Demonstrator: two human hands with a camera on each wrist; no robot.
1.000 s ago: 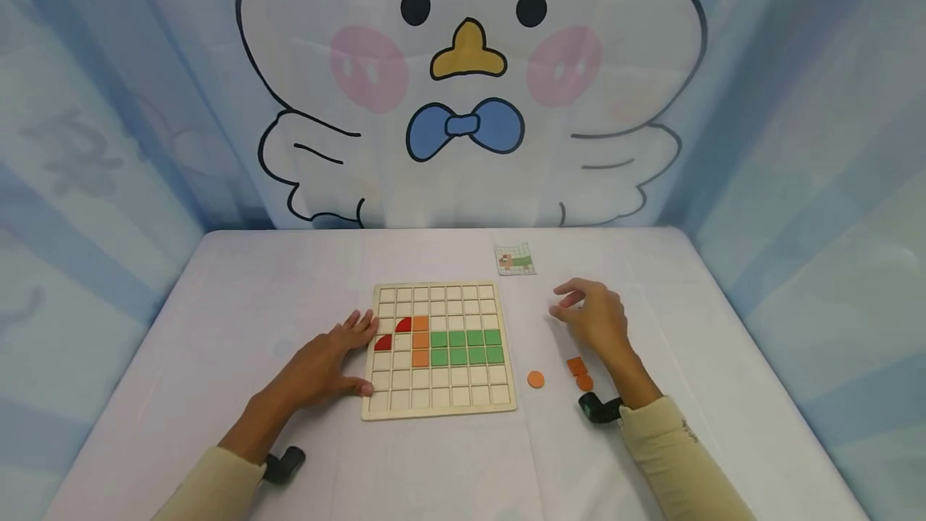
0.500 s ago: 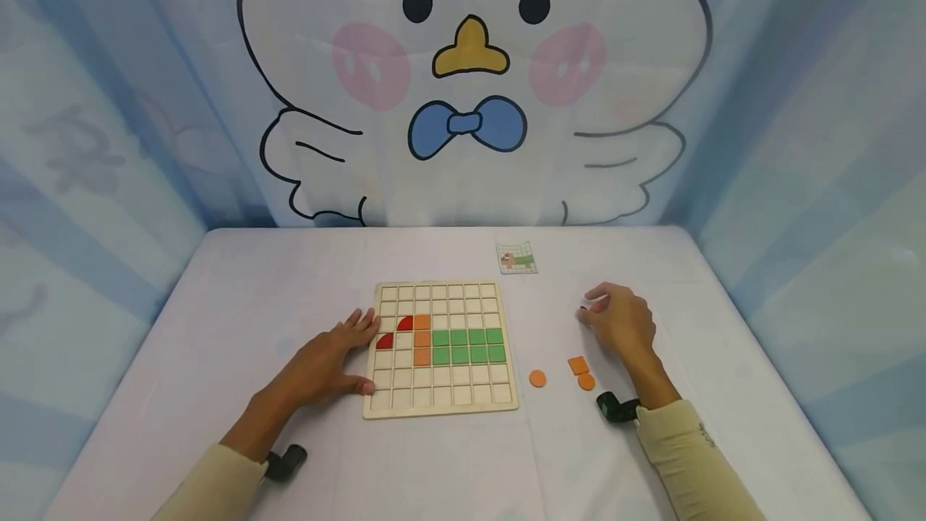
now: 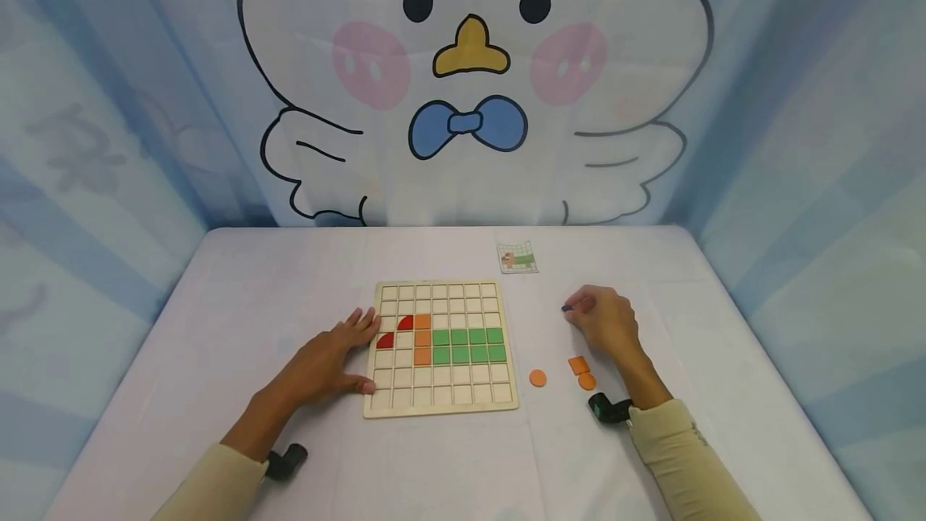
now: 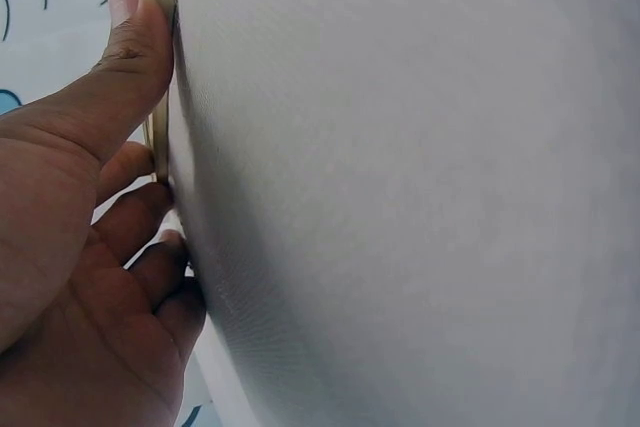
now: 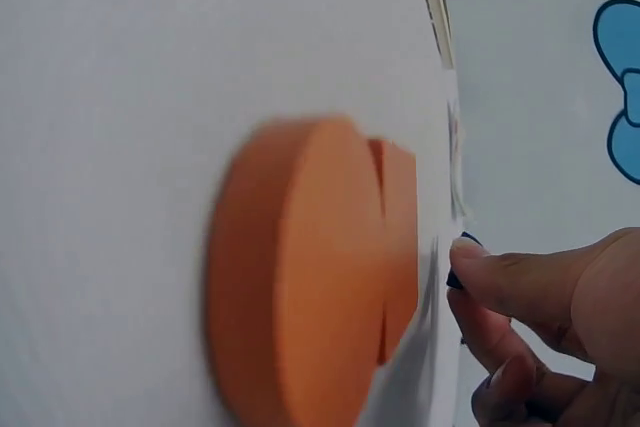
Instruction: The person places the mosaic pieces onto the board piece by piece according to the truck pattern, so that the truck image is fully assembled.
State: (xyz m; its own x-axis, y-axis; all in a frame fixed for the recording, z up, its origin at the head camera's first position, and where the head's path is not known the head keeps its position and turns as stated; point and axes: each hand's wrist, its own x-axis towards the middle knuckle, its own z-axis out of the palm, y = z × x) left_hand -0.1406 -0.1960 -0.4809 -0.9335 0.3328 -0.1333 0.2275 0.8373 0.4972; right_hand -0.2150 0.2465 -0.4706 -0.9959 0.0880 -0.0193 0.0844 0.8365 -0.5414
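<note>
My right hand (image 3: 606, 322) is right of the wooden grid board (image 3: 452, 400), pinching a small dark blue piece (image 3: 567, 309) between thumb and index finger. In the right wrist view that blue piece (image 5: 462, 259) shows at the fingertips, and more dark blue shows among the curled lower fingers. My left hand (image 3: 329, 364) rests at the board's left edge, fingers spread and thumb near the front corner. Along the board lie two red quarter-round pieces (image 3: 406, 323), a column of orange squares (image 3: 422, 338) and two rows of green squares (image 3: 459, 354).
An orange disc (image 3: 538, 378) lies just right of the board. Farther right, an orange square (image 3: 578, 365) lies against another orange disc (image 3: 587, 382). A small picture card (image 3: 517, 258) lies behind the board on the white tabletop (image 3: 289, 264). A printed curtain hangs behind.
My right hand moved right, then partway back left, and the blue piece now shows at its fingertips. The left hand and the board stay in place.
</note>
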